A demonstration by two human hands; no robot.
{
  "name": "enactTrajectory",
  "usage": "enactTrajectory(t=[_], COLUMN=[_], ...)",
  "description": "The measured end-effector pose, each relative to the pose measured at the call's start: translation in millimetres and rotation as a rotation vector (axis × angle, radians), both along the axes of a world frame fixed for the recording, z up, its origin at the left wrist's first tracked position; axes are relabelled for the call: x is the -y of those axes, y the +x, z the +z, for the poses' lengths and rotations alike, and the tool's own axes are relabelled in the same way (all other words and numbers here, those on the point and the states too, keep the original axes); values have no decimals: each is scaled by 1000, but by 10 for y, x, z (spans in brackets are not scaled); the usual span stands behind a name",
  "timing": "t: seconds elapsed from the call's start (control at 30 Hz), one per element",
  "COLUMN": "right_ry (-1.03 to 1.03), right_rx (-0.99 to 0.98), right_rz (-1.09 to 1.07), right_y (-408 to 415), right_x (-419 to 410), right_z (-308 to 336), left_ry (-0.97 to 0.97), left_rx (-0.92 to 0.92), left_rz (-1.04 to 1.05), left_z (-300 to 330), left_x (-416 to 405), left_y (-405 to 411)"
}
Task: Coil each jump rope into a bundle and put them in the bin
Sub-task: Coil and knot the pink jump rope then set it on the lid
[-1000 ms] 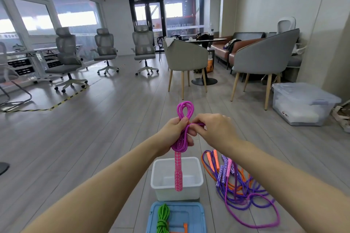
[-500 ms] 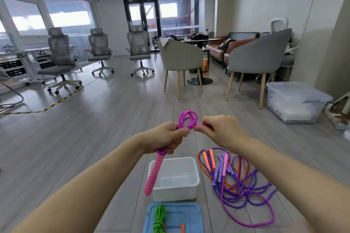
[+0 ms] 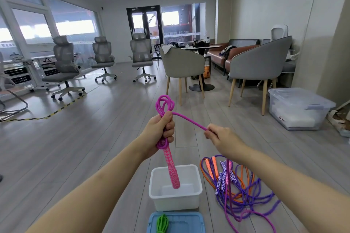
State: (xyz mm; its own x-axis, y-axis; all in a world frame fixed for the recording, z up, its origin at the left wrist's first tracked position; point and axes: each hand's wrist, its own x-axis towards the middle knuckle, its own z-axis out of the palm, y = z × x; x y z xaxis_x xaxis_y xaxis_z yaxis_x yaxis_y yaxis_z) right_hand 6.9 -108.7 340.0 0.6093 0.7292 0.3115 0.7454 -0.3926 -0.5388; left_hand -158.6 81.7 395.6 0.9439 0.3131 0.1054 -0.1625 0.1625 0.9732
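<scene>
Setting: grey plank floor (image 3: 94, 147) of an office lounge, with chairs and glass doors behind; the white bin (image 3: 175, 197) is taken as the landmark, standing open on the floor directly below the hands.

Left hand (image 3: 161, 132): held above the bin, fingers curled round the middle of the pink jump rope (image 3: 164, 107); the grip is clamped on the gathered strands, with loops standing out above the fist.

Pink handle (image 3: 172, 169): seen hanging below the fist, its lower end over the bin's opening; whether it touches the bin floor cannot be told.

Right hand (image 3: 220, 138): held above and to the right of the bin, the free strand pinched between fingertips and drawn taut from the bundle.

Remaining ropes: a tangled heap of purple, orange and pink ropes (image 3: 236, 185) lies on the floor just beside the bin's right wall, not yet coiled.

Blue lid (image 3: 185, 222): set on the floor on the near side of the bin, with a green rope (image 3: 162, 222) resting on it.

Handling, cord: judged light, limp and springy; loops are expected to slip apart unless the bundle is held firmly at its waist.

Handling, handle: judged stiff and textured, the heaviest part, apt to swing.

Where to hold: the wrapped waist is judged best for carrying; the free end is best pinched close to the bundle while it is wound.
</scene>
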Motion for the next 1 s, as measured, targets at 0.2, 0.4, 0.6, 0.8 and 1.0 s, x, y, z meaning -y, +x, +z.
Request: enactTrajectory(t=[0.2,0.4,0.6,0.8,1.0], right_ry=[-187,-28,196,370,182], right_rx=[-140,-512,-679,-750,-719], right_rz=[-14,-2,184,189,-25], right_y=[105,-16,-306,-372,-194], right_x=[76,54,-194,-233,-85], right_z=[-213,-124,14,43,-118], left_ry=[-190,-53,101,67,33], left_rx=[155,73,-42,11,28], left_rz=[102,65,-22,53,126], left_z=[112,40,-65,-46,-47], left_x=[-106,-103,142,193,133], left_y=[-5,-2,93,148,121])
